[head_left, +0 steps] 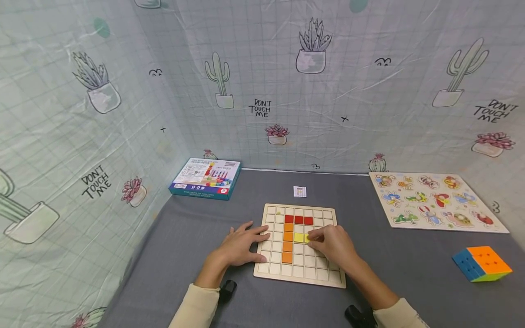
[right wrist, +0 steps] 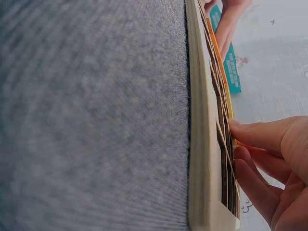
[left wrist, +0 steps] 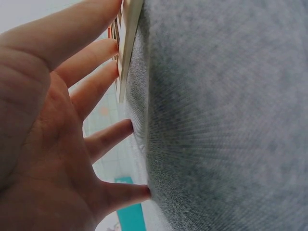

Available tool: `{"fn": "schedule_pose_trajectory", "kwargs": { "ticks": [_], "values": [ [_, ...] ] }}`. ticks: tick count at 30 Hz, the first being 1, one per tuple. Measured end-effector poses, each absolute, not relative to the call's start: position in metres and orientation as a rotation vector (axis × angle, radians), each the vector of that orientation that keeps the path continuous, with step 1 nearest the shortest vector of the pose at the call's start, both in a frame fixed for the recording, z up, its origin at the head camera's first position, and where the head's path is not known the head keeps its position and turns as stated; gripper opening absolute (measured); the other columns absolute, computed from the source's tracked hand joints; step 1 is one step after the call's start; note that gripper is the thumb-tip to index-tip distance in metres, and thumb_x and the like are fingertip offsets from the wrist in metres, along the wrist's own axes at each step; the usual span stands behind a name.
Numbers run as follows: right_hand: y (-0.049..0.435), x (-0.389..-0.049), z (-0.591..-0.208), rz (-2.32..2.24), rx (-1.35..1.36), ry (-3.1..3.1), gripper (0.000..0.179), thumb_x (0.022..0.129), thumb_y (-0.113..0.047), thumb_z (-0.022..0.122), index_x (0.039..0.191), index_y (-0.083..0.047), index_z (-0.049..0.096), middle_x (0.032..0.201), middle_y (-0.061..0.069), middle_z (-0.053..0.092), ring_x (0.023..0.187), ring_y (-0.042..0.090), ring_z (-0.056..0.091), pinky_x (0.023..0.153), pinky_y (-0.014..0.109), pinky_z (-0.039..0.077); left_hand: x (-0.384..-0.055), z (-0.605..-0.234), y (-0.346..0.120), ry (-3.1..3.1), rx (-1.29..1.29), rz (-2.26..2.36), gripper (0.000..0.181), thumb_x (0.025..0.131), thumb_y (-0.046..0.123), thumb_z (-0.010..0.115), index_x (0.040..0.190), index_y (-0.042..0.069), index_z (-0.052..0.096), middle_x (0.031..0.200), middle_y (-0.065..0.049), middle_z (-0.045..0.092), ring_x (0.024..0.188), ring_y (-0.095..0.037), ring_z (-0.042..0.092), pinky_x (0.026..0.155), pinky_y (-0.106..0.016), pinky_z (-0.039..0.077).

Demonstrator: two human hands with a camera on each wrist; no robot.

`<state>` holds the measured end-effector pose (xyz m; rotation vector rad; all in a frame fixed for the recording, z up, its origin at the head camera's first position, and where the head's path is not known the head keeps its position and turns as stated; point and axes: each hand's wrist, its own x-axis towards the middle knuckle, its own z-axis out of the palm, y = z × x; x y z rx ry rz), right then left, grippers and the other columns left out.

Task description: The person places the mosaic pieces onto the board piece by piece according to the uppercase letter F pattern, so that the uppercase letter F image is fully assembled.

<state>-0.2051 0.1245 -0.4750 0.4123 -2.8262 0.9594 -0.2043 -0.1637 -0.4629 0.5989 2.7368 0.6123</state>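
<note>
A wooden grid board lies flat on the grey cloth. Red squares form a short row near its top, and orange squares run down in a column beneath the row's left end. Right of that column lies a yellow square. My right hand pinches another yellow square at the board, its fingertips partly covering it. My left hand spreads over the board's left edge; in the left wrist view its thumb and some fingers touch the rim, while other fingertips reach the cloth.
Behind the board lies a small patterned card. A flat game box sits at the back left. To the right are a picture puzzle board of insects and a cube puzzle. Printed curtain encloses the table's back and sides.
</note>
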Motion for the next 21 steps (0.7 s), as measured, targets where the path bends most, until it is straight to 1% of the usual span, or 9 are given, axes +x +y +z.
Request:
{"fn": "schedule_pose_trajectory", "kwargs": {
  "ticks": [7,12,14,17,19,21],
  "values": [
    [0.129,-0.201,-0.476,0.958,0.454,-2.825,0.018,0.076,-0.006,0.087,0.094,-0.008,0.084,0.104,0.005,0.081,0.079,0.013,0.074,0.065,0.019,0.053,-0.204,-0.463,-0.163,2.723,0.592,0.609,0.068,0.085,0.041,0.082,0.146,0.024,0.058,0.164,0.007,0.042,0.157,-0.039,0.025,0.116,-0.082,0.013],
    [0.134,-0.199,-0.477,1.014,0.53,-2.795,0.024,0.076,-0.005,0.086,0.1,-0.007,0.082,0.108,0.008,0.08,0.082,0.014,0.075,0.071,0.022,0.059,-0.204,-0.463,-0.163,2.721,0.59,0.62,0.068,0.084,0.04,0.083,0.146,0.024,0.058,0.163,0.007,0.043,0.157,-0.039,0.025,0.116,-0.082,0.014],
    [0.137,-0.199,-0.477,1.05,0.568,-2.789,0.026,0.078,-0.005,0.085,0.104,-0.006,0.081,0.112,0.01,0.079,0.085,0.016,0.076,0.074,0.025,0.062,-0.204,-0.462,-0.164,2.722,0.587,0.622,0.068,0.084,0.039,0.083,0.145,0.024,0.059,0.163,0.006,0.044,0.157,-0.039,0.026,0.117,-0.081,0.014],
    [0.142,-0.199,-0.472,1.069,0.609,-2.784,0.026,0.083,-0.009,0.083,0.109,-0.007,0.08,0.118,0.012,0.077,0.095,0.022,0.077,0.079,0.031,0.063,-0.206,-0.46,-0.166,2.737,0.594,0.621,0.069,0.083,0.039,0.083,0.146,0.025,0.058,0.162,0.004,0.046,0.155,-0.038,0.032,0.118,-0.079,0.017],
    [0.147,-0.201,-0.466,1.009,0.63,-2.782,0.026,0.085,-0.012,0.082,0.111,-0.008,0.079,0.121,0.012,0.076,0.102,0.027,0.076,0.083,0.037,0.063,-0.207,-0.455,-0.166,2.768,0.609,0.613,0.07,0.084,0.042,0.082,0.148,0.026,0.057,0.161,0.003,0.047,0.153,-0.036,0.036,0.118,-0.077,0.02],
    [0.152,-0.203,-0.458,0.909,0.641,-2.778,0.028,0.087,-0.017,0.081,0.114,-0.01,0.079,0.123,0.011,0.076,0.109,0.031,0.074,0.09,0.045,0.061,-0.21,-0.448,-0.164,2.811,0.638,0.6,0.072,0.085,0.044,0.08,0.149,0.025,0.055,0.16,0.0,0.048,0.151,-0.036,0.04,0.118,-0.076,0.023]
  ]
}}
